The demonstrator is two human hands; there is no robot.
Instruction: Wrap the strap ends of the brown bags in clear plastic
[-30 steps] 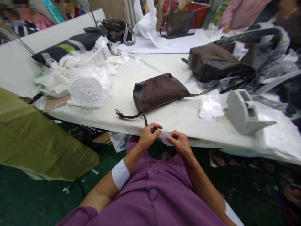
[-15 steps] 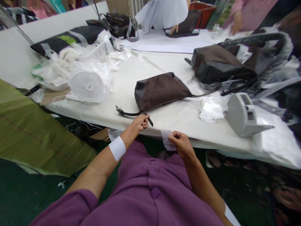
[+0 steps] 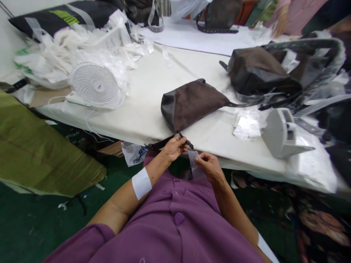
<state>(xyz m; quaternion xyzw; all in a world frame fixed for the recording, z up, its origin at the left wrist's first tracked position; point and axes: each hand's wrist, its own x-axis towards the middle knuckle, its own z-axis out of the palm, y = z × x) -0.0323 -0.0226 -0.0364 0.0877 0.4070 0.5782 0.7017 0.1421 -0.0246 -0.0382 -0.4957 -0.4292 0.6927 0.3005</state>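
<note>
A dark brown handbag [image 3: 193, 106] with black leather corners lies on its side near the table's front edge. From its near corner a short dark tab [image 3: 189, 145] sticks out, pinched between the thumb and fingers of my left hand [image 3: 175, 148]. A dark strap [image 3: 159, 144] from the same corner runs behind that hand, over the table edge. My right hand [image 3: 210, 164], just to the right, pinches a small translucent white sheet [image 3: 194, 160] that hangs below the tab. The sheet's top edge is close to the tab; I cannot tell whether they touch.
A white fan [image 3: 95, 86] and crumpled white wrapping [image 3: 90, 42] lie at left. More brown bags [image 3: 257, 69] are piled at right, behind a grey tape dispenser [image 3: 279, 135] and small white packets [image 3: 246, 124]. Across the table is a person's pink sleeve [image 3: 296, 14].
My left hand has drawn the tab right and slightly down, closer to the sheet in my right hand. The handbag has turned a little, and its strap now hangs at the table edge.
</note>
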